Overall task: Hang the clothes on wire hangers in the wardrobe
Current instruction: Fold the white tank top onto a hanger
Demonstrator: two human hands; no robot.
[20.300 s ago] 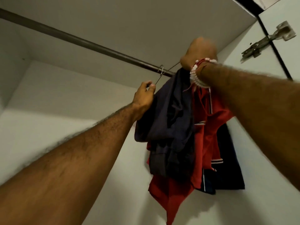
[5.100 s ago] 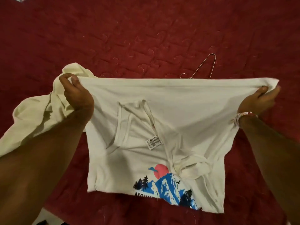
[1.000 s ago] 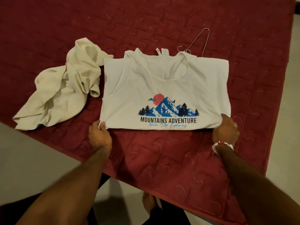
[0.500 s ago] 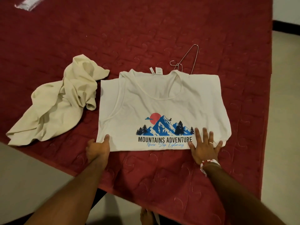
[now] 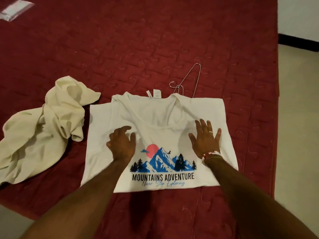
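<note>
Smoothing a garment on a bed, seen from a head-worn camera looking down along two bare forearms.

A white sleeveless cotton top [image 5: 160, 133], printed with blue mountains, a pink sun and the words "MOUNTAINS ADVENTURE", lies face up on a dark red quilted bed cover [image 5: 155, 40]. Its neckline points away from the person. Both hands lie palm down on the chest of the top, gripping nothing. The left hand [image 5: 121, 145] sits left of the print with its fingers loosely spread. The right hand [image 5: 205, 140] sits to the right with straight, fanned fingers, a ring on one finger and a red and white beaded bracelet [image 5: 210, 154] at the wrist.

A thin silver wire hanger [image 5: 196, 80] lies on the bed just past the top's right shoulder strap, touching or slipping under its edge. A crumpled cream fabric garment [image 5: 43, 128] lies just left of the top. A clear plastic packet [image 5: 15, 9] sits at the far left corner of the bed.

The step in hand looks like flattening the top before it goes on the hanger. The next move probably calls for one hand to lift the hanger free and feed it through the neckline or the hem, then seat each strap on a wire shoulder.

Only part of the hanger shows; the rest is under the fabric. The forearms cover the top's lower corners. The left fingertips are slightly blurred. No wardrobe is in view.
</note>
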